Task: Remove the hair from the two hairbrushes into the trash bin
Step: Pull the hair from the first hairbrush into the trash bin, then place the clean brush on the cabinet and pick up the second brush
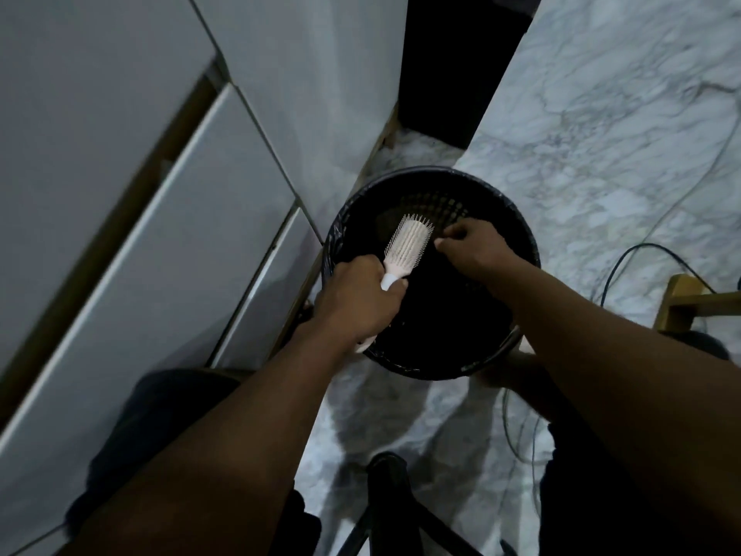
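A round black trash bin (521, 250) with a dark liner stands on the marble floor. Over its opening my left hand (357, 298) grips the handle of a white hairbrush (405, 246), bristles facing up and to the right. My right hand (469, 246) hovers just right of the brush head, above the bin, with thumb and fingers pinched together; whether hair is between them is too small and dark to tell. A second hairbrush is not in sight.
White cabinet drawers (160, 234) run along the left, close to the bin. A dark gap (453, 66) lies at the far wall. Cables (625, 258) trail over the floor at right, beside a wooden piece (681, 298). A dark stool (389, 495) is below me.
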{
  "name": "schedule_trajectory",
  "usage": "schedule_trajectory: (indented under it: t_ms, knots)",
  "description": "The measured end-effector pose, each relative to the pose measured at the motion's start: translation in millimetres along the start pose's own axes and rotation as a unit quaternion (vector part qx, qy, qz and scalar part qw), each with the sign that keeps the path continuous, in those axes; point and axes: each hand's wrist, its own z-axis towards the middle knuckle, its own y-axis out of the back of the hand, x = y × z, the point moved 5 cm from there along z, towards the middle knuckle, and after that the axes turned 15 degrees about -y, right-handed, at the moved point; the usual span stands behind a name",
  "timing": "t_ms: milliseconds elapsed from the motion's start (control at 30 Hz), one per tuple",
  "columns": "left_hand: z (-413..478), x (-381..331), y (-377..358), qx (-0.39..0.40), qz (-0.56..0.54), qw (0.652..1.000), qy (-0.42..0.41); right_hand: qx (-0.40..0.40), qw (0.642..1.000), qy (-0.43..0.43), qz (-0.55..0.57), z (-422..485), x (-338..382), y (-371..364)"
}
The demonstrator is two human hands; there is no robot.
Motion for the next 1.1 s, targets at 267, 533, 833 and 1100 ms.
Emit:
schedule_trajectory:
  t_ms: [267, 533, 833, 1100]
  knots:
    - [-29, -94, 108, -0.094, 0.063, 0.992, -0.053, -0.031, 0.968, 0.154, -0.195, -106, 89, 98]
    - [-111, -215, 244, -0.235, 0.139, 0.954, -0.120, -0.131, 0.931, 0.288, -0.180, -272, 172, 205]
    - [-232, -297, 359, -0.374, 0.196, 0.895, -0.146, -0.207, 0.884, 0.395, -0.144, -447, 224, 266]
    - [-322, -285, 441, -0.456, 0.220, 0.858, -0.090, -0.203, 0.842, 0.481, -0.135, -557, 277, 240]
